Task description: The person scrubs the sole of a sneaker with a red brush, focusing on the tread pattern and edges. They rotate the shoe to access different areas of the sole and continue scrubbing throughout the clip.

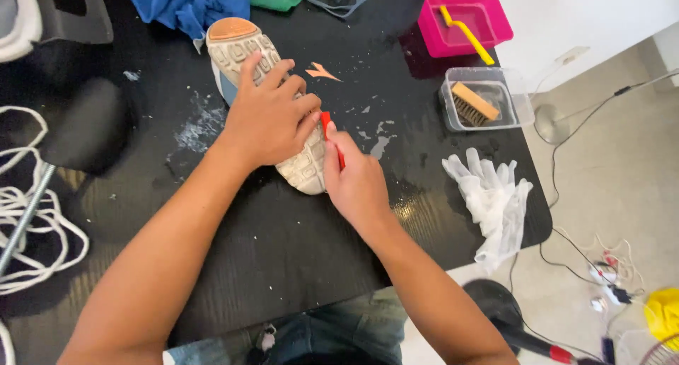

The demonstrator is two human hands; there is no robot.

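- A shoe (247,57) lies sole up on the black table (283,245), in the middle near the top.
- The left hand (267,117) lies flat on the sole with its fingers spread, and it presses the shoe down.
- The right hand (357,184) is closed around a thin red brush (331,135).
- The tip of the red brush touches the side of the shoe, close to the left thumb.
- White wet spots and little bits lie on the table beside the shoe.
- A pair of white gloves (491,199) lies to the right of the right hand, near the table edge.
- A clear tub (520,107) holds a wooden brush (472,105).
- A pink tub (431,32) behind it holds a yellow brush (467,34).
- A blue cloth (187,4) lies at the top, touching the heel of the shoe.
- A white rope (28,216) is far to the left.
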